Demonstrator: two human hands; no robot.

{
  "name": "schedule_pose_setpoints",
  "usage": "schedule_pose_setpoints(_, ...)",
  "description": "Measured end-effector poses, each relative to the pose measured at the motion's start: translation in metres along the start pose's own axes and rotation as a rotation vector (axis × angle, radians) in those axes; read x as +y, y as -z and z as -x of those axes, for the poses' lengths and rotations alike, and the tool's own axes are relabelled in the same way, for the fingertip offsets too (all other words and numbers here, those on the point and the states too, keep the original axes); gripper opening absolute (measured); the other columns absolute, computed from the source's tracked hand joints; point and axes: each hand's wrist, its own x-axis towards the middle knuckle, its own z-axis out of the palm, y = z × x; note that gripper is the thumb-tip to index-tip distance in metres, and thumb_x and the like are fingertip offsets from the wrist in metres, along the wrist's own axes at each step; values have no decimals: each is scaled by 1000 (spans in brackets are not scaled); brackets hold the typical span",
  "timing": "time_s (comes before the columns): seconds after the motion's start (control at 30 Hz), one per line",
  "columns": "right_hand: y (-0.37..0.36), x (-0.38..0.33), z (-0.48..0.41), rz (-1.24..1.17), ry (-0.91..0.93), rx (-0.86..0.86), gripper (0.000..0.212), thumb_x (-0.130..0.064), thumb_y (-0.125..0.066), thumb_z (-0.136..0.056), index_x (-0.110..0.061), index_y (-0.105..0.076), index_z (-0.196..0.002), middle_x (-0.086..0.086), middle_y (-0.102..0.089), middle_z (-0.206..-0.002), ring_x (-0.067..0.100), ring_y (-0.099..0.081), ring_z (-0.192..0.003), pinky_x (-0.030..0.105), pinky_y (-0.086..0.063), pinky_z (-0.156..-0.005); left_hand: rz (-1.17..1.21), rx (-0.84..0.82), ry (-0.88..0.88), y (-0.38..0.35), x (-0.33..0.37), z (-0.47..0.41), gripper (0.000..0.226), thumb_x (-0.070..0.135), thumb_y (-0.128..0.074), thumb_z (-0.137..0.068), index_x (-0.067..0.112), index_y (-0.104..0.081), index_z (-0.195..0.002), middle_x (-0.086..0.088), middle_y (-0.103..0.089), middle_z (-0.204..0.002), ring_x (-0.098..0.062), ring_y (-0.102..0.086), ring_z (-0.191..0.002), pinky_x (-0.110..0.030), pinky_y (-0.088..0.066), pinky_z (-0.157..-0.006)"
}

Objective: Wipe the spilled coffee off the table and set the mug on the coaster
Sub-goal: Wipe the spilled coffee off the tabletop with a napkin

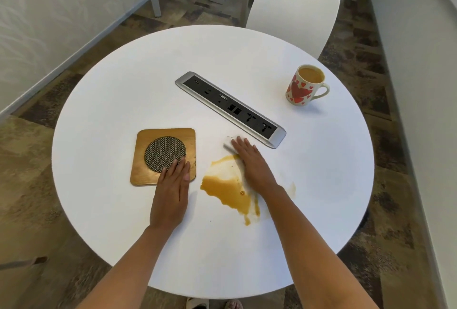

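A brown coffee spill (228,191) spreads over the near middle of the round white table (123,209). My right hand (252,162) lies flat on a white tissue (228,142) at the spill's right edge; most of the tissue is hidden under the palm. My left hand (173,185) rests flat, fingers together, on the near right corner of the square wooden coaster (158,145) with a woven round centre. The mug (303,86), white with red hearts and full of coffee, stands upright at the far right, handle pointing right, away from both hands.
A silver and black socket strip (230,108) is set diagonally into the table's middle, just beyond my right hand. A white chair (294,14) stands behind the table's far side. Faint coffee streaks (293,187) mark the surface right of my forearm.
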Motion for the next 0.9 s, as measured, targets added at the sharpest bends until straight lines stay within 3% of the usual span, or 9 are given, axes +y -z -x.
schedule_pose_setpoints(0.1, -12, -26, -1, -33, 126, -95, 70, 15, -32, -86, -20, -25, -147, 3, -16, -157, 15, -8, -146, 20, 4, -114, -2, 15, 7, 0, 1, -1, 54, 32, -15, -96, 10, -43, -136, 10, -28, -143, -11, -24, -138, -23, -5, -114)
schedule_pose_setpoints(0.2, -26, -46, 6, -69, 249, -185, 63, 9, -34, -88, -18, -29, -145, 4, -20, -156, 17, -11, -146, 25, 0, -117, -16, 24, 11, -1, 1, -1, 49, 24, -18, -96, 9, -43, -136, 8, -29, -144, -12, -26, -138, -20, -4, -113)
schedule_pose_setpoints(0.5, -24, -47, 27, -62, 371, -316, 47, -4, -33, -100, -18, -30, -145, 2, -20, -156, 16, -10, -146, 29, -4, -119, -26, 29, 10, -1, -1, -2, 50, 22, -16, -96, 7, -43, -136, -2, -37, -146, -8, -23, -136, -14, 0, -111)
schedule_pose_setpoints(0.67, -21, -45, 42, -41, 437, -343, 62, 13, -32, -91, -18, -31, -145, 1, -20, -156, 16, -9, -146, 28, -3, -119, -17, 40, 22, -1, -1, -3, 52, 24, -14, -95, 7, -44, -135, -4, -39, -146, -8, -23, -136, -17, 0, -112)
schedule_pose_setpoints(0.9, -25, -38, 87, -32, 627, -410, 70, 20, -34, -83, -15, -35, -144, 4, -25, -155, 18, -13, -146, 29, -3, -119, -38, 35, 10, 0, 1, -2, 52, 24, -17, -95, 4, -45, -134, -7, -39, -145, -15, -25, -138, -26, -3, -114)
